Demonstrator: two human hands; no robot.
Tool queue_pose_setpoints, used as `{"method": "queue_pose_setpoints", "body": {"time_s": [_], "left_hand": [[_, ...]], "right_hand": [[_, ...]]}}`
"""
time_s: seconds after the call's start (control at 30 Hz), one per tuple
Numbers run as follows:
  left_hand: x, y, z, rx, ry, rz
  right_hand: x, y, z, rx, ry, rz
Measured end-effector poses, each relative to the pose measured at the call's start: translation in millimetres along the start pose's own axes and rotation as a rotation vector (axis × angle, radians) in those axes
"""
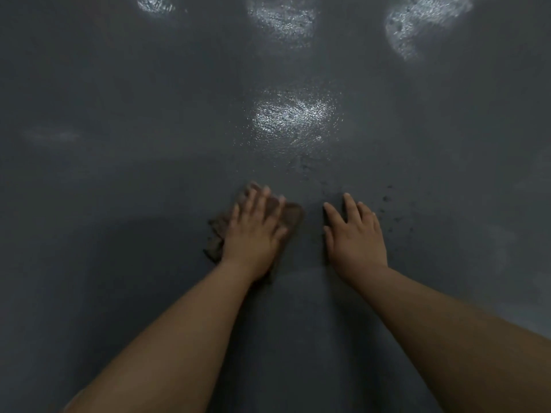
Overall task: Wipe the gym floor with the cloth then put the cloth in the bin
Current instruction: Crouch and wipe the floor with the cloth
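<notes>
Scene: I look down on a dark grey gym floor (119,204), both bare forearms reaching forward from the bottom of the head view.
Left hand: my left hand (256,231) lies flat on the cloth (293,217), fingers straight and spread, pressing rather than gripping; the fingertips are blurred.
Right hand: my right hand (354,234) rests palm-down on the bare floor just beside the cloth, fingers loose and extended, holding nothing.
Cloth position: the brown cloth sits on the floor under my left palm, a rumpled edge poking out to the left and a smoother fold showing to the right.
Handling: I judge the cloth light, soft and limp, likely to bunch and slide under pressure; a flat palm suits wiping, and for lifting I would gather the loose left edge or pinch the middle.
Floor surface: bright patches of glare (293,117) show a fine pebbled texture; it may be wet and slick there, though I cannot be sure.
Debris: dark specks (387,201) lie scattered just beyond my right hand, not yet wiped.
Bin: not in view.
Writing: I see no brand, label or legible text anywhere.
Stage: I judge the wiping under way, the binning not yet begun.
</notes>
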State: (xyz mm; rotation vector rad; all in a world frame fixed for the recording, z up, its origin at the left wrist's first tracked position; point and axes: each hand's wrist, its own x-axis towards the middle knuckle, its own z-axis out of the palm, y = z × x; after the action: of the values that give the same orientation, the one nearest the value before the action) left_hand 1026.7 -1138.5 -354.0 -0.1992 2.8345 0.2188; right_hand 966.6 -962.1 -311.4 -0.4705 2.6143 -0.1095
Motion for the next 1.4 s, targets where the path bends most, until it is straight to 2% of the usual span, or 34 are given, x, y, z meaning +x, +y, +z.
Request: {"method": "queue_pose_setpoints", "body": {"time_s": [0.07, 0.13, 0.23, 0.3, 0.37, 0.47, 0.53, 0.57, 0.6, 0.7, 0.73, 0.8, 0.87, 1.0, 1.17, 1.3, 1.4], "left_hand": [[26, -6, -17, -0.023, -0.048, -0.253], [38, -2, -22, -0.061, -0.031, -0.449], [25, 26, -13, -0.183, 0.02, -0.6], [7, 52, -1, -0.162, 0.029, -0.527], [-11, 75, 10, -0.104, 0.075, -0.296], [-23, 79, 16, -0.023, -0.037, 0.109], [-8, 66, 9, 0.061, -0.031, 0.251], [6, 57, 2, 0.121, -0.027, 0.264], [23, 46, -6, 0.158, -0.047, 0.192], [78, 13, -32, 0.014, -0.016, -0.382], [93, 7, -38, -0.061, 0.012, -0.505], [115, 5, -45, -0.16, 0.027, -0.632], [124, 12, -46, -0.19, 0.042, -0.657], [119, 31, -42, -0.13, 0.017, -0.448], [89, 101, -30, -0.1, -0.105, 0.026], [64, 123, -28, -0.282, -0.185, 0.282], [64, 95, -48, -0.568, -0.019, 0.251]], "right_hand": [[1, 3, -1, -0.022, 0.006, 0.028], [3, 6, -3, -0.023, 0.018, 0.062], [8, 13, -7, -0.009, 0.039, 0.104], [11, 18, -8, -0.001, 0.046, 0.127], [15, 21, -9, 0.011, 0.036, 0.15], [18, 25, -9, 0.018, 0.021, 0.176], [19, 27, -8, 0.021, 0.033, 0.172], [19, 28, -7, 0.028, 0.042, 0.166], [20, 29, -7, 0.032, 0.048, 0.16], [19, 33, -9, 0.01, 0.031, 0.146], [20, 34, -9, -0.002, 0.028, 0.138], [21, 38, -12, -0.014, 0.025, 0.12], [22, 42, -13, -0.003, 0.038, 0.1], [27, 51, -14, 0.062, 0.126, 0.083], [37, 54, -15, 0.164, 0.278, 0.11], [42, 55, -15, 0.259, 0.406, 0.195], [43, 45, -14, 0.275, 0.564, 0.05]]}}
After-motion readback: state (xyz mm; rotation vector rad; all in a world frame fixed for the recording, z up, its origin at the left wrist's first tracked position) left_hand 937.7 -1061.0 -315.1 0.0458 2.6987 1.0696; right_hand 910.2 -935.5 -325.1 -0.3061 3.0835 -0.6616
